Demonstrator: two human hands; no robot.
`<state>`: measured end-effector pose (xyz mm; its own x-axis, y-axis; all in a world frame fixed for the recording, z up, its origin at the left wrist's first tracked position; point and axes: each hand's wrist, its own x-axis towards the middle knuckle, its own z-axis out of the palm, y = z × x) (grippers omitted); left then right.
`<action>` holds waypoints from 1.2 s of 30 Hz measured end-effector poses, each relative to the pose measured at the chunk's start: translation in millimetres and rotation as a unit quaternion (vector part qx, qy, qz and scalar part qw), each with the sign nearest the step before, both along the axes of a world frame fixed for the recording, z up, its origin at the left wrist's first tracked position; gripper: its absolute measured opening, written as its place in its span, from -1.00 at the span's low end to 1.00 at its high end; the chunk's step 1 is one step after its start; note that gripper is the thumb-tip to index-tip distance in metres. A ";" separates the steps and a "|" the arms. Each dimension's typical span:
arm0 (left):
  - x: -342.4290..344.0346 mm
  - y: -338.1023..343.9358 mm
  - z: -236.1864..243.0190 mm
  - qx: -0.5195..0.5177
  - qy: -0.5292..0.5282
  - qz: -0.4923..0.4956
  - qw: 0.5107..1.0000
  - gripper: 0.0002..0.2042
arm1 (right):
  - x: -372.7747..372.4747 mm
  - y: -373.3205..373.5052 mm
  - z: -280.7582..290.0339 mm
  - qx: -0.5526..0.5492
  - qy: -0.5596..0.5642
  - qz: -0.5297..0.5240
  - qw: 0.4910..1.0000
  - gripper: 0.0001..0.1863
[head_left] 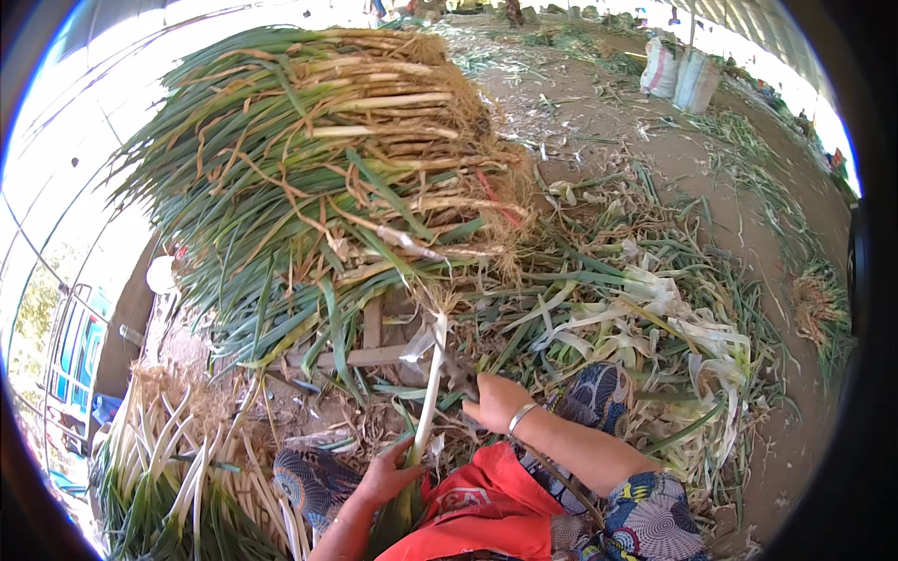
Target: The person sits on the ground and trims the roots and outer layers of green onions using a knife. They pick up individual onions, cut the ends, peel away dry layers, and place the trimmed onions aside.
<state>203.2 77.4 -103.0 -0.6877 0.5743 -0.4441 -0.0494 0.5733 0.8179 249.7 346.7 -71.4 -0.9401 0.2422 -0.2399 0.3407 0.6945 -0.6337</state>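
Note:
My left hand [385, 475] grips the green lower part of a long white leek stalk [430, 393] that points up and away from me, its rooty end near the big pile. My right hand [498, 402], with a metal bangle on the wrist, is closed on a small dark tool [458, 374] held against the stalk's right side. Its blade is hard to make out. A red cloth [486, 510] lies over my lap between patterned trouser legs.
A large heap of untrimmed leeks [318, 159] lies on a low wooden frame [374, 351] ahead. Trimmed white stalks [187, 477] are stacked at my lower left. Cut leaves and peelings [655, 309] litter the dirt floor to the right. Two white sacks [681, 73] stand far back.

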 end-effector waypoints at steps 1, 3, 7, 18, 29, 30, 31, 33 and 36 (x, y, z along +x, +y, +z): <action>-13.5 -3.0 -10.9 -0.008 -0.019 -0.004 1.000 -0.44 | 2.3 0.1 -2.7 -0.007 0.004 -0.001 1.000 -0.51; -35.5 11.2 3.7 -0.077 -0.010 -0.013 0.997 -0.59 | 2.0 -1.2 -27.6 0.008 0.016 0.016 1.000 -0.47; -107.4 32.2 7.9 -0.089 0.165 -0.004 0.982 -0.63 | -5.3 -8.9 -54.6 -0.004 0.040 0.015 0.999 -0.40; -300.4 120.6 27.4 -0.184 0.541 0.021 0.821 -0.58 | -14.8 -9.2 -49.7 -0.070 -0.021 0.009 0.997 -0.37; -299.5 139.2 9.3 -0.378 0.504 -0.058 0.774 -0.62 | -15.5 -8.0 -61.7 -0.112 0.010 0.021 0.993 -0.38; -293.6 139.5 8.1 -0.390 0.509 -0.075 0.764 -0.64 | -16.3 -7.1 -61.7 -0.108 0.002 0.019 0.994 -0.37; -283.1 136.9 5.0 -0.355 0.526 -0.065 0.770 -0.67 | -17.0 -6.3 -61.9 -0.104 -0.007 0.018 0.994 -0.37; -268.3 132.8 4.6 -0.350 0.524 -0.078 0.772 -0.66 | -17.6 -5.5 -57.0 -0.101 -0.020 0.016 0.995 -0.37; -248.7 119.9 8.5 -0.348 0.540 -0.122 0.756 -0.68 | -19.0 -6.8 -51.1 -0.100 -0.026 0.016 0.995 -0.37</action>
<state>-45.4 197.4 -94.6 -0.7764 0.6284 0.0479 0.6091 0.7677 -0.1991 230.7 340.0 -122.5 -0.9314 0.1550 -0.3294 0.3569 0.5675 -0.7420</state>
